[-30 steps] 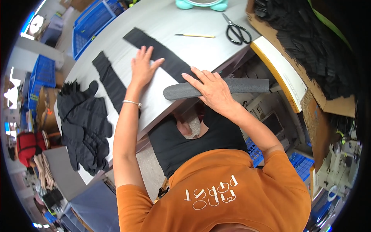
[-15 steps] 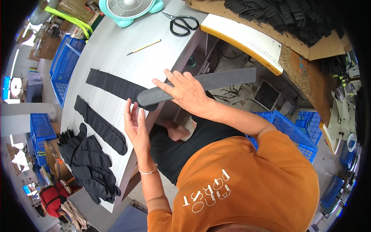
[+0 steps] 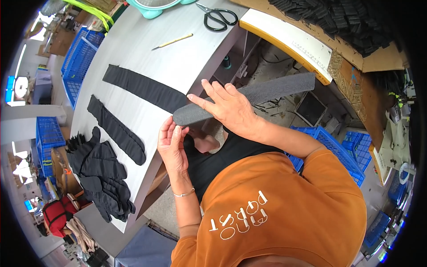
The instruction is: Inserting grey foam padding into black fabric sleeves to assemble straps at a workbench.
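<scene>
A long grey felt-like strip with one rounded end is held up at the table's right edge. My right hand grips it near the middle from above, fingers stretched across it and thumb hidden. At the rounded end, my left hand pinches the strip's edge between thumb and fingertips. A flat black fabric strip lies on the table, its near end partly behind the grey one. Left of it rests a shorter black fabric piece with a rounded end.
A heap of black fabric pieces lies at the table's near left. Black-handled scissors and a thin pointed stick tool lie farther back. A carton of black strips stands far right. Blue crates flank the table.
My left hand has gone from open fingers beside the rounded end to pinching it. Both hands and the grey strip appear farther right, while the view has shifted slightly.
</scene>
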`<control>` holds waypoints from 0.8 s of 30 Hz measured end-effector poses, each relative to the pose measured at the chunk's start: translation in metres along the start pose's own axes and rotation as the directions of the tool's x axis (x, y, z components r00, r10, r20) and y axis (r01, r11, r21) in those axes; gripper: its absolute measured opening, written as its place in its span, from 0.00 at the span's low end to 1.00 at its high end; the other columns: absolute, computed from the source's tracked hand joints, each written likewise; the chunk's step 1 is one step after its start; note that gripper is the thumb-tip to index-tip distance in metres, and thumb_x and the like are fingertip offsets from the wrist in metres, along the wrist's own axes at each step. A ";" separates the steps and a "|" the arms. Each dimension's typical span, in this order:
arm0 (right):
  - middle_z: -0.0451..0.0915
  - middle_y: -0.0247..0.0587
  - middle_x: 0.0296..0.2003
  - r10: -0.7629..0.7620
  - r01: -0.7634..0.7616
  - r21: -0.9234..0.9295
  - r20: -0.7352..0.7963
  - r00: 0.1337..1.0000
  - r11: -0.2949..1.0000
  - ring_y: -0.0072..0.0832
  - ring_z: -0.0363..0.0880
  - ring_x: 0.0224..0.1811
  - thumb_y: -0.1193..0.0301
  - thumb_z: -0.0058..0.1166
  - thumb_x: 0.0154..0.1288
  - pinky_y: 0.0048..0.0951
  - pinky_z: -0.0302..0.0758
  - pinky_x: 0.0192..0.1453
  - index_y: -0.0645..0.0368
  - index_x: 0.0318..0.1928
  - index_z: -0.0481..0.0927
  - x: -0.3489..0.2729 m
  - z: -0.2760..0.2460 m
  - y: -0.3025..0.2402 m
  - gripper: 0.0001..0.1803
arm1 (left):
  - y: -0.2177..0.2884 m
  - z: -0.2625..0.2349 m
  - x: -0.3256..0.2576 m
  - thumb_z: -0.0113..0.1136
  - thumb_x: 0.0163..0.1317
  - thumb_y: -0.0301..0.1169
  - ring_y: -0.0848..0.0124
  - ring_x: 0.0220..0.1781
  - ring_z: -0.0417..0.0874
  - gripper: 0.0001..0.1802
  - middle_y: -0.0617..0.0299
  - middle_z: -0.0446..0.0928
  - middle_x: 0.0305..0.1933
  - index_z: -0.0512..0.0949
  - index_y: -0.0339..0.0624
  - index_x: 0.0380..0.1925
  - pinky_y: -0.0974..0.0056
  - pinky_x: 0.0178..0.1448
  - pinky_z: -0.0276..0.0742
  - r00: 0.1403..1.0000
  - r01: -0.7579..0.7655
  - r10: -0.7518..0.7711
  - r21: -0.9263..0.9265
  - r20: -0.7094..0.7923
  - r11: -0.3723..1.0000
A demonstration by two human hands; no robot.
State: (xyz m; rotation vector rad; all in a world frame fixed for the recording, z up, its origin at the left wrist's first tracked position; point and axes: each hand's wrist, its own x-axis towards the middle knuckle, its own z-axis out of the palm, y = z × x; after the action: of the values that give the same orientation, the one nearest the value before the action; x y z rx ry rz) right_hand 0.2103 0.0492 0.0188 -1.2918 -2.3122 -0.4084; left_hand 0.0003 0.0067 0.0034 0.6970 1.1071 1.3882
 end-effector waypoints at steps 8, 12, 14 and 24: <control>0.75 0.48 0.59 -0.066 0.066 -0.033 0.001 0.998 0.997 0.33 0.72 0.53 0.72 0.51 0.61 0.31 0.67 0.55 0.45 0.70 0.70 -0.011 0.013 -0.013 0.34 | -0.010 0.006 -0.006 0.63 0.65 0.21 0.72 0.45 0.84 0.20 0.57 0.81 0.49 0.73 0.35 0.57 0.68 0.50 0.86 0.995 0.054 -0.061 -0.084 -0.078 0.995; 0.76 0.48 0.55 -0.040 0.032 0.110 0.075 0.996 0.993 0.36 0.75 0.54 0.74 0.51 0.60 0.35 0.69 0.55 0.47 0.68 0.71 -0.012 0.010 -0.001 0.32 | -0.008 0.000 0.002 0.63 0.65 0.22 0.71 0.45 0.85 0.21 0.57 0.81 0.48 0.73 0.36 0.57 0.69 0.48 0.86 0.981 0.019 -0.036 -0.090 -0.192 0.996; 0.75 0.50 0.57 0.031 -0.042 0.128 0.087 0.996 0.991 0.38 0.77 0.53 0.75 0.53 0.58 0.38 0.70 0.57 0.48 0.67 0.72 -0.022 0.014 0.016 0.33 | -0.005 0.007 0.005 0.63 0.65 0.21 0.73 0.44 0.83 0.21 0.59 0.80 0.47 0.72 0.35 0.58 0.70 0.46 0.84 0.971 -0.043 0.030 -0.047 -0.239 0.998; 0.77 0.45 0.54 -0.004 0.016 0.525 -0.024 1.000 0.851 0.41 0.79 0.50 0.77 0.60 0.57 0.36 0.77 0.54 0.59 0.51 0.79 -0.023 0.004 0.003 0.19 | -0.012 0.036 0.000 0.52 0.75 0.30 0.75 0.56 0.78 0.15 0.58 0.80 0.56 0.77 0.34 0.55 0.65 0.63 0.73 0.939 -0.286 0.334 0.352 -0.083 0.891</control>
State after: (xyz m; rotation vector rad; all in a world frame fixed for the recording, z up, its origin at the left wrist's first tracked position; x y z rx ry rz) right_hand 0.2229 0.0360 0.0035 -0.9892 -2.1905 0.2065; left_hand 0.0374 0.0133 0.0054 1.0734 1.4113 1.5539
